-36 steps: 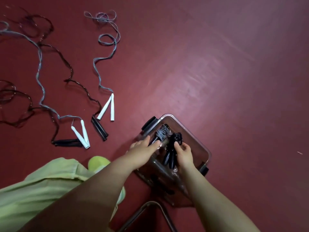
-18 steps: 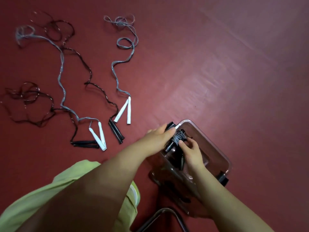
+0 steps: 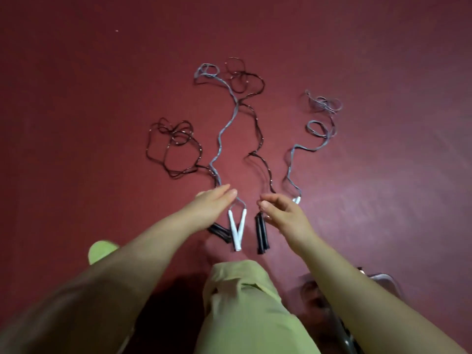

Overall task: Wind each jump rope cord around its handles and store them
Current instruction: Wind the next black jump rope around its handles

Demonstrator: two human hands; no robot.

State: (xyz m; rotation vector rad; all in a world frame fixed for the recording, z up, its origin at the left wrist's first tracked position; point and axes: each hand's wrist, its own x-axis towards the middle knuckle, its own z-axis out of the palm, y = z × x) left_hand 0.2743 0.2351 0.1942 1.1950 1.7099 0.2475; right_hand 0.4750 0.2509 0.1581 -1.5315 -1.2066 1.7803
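Several unwound jump ropes lie on the red floor. A pair of white handles [image 3: 237,229] with a grey cord sits in the middle, just below my left hand [image 3: 214,203], which reaches out with straight fingers and holds nothing. A pair of black handles [image 3: 262,234] lies right of it, beside my right hand [image 3: 283,212], whose fingers are loosely curled above it without gripping. More black handles [image 3: 220,230] show partly under my left forearm. A second grey rope's white handle [image 3: 296,200] peeks out behind my right hand.
The cords trail away in loose tangles towards the far floor. The storage box [image 3: 380,279] is mostly hidden behind my right forearm at the lower right. My green trouser leg [image 3: 245,302] fills the bottom centre.
Both hands have left the box and the wound ropes inside it. They now reach over the loose ropes on the floor, and my view has swung left.
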